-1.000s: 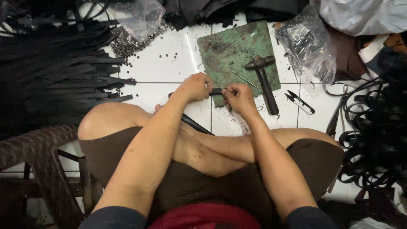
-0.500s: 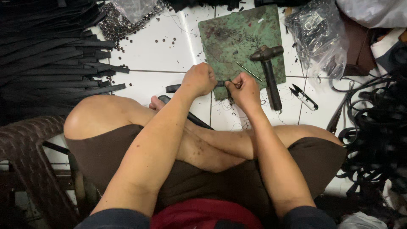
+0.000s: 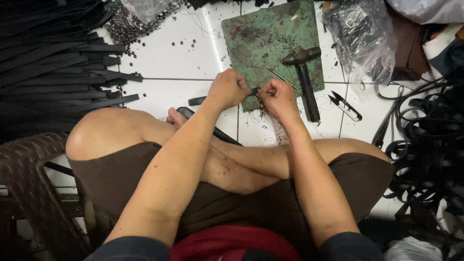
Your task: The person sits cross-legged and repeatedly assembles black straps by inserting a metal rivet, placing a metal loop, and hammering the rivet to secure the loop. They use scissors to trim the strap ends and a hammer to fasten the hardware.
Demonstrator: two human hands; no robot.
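I sit cross-legged on a white tiled floor. My left hand (image 3: 228,88) and my right hand (image 3: 277,96) meet just above the near edge of a green cutting mat (image 3: 270,38). Both pinch a short black strap piece (image 3: 254,91) between them. A longer black strap (image 3: 208,126) runs from under my left wrist down over my leg. A black hammer (image 3: 304,77) lies on the mat's right side, close to my right hand. A thin metal awl (image 3: 280,77) lies on the mat just beyond my fingers.
A heap of black straps (image 3: 48,63) fills the left. Small metal rivets (image 3: 130,24) are scattered at the top left. Thread snips (image 3: 345,106) lie right of the hammer. A clear bag of metal clips (image 3: 357,34) and coiled black straps (image 3: 430,145) sit right. A brown woven stool (image 3: 29,193) stands lower left.
Both hands stay together on the strap piece with small finger movements. The view has shifted slightly, so the mat and hammer sit higher in the frame.
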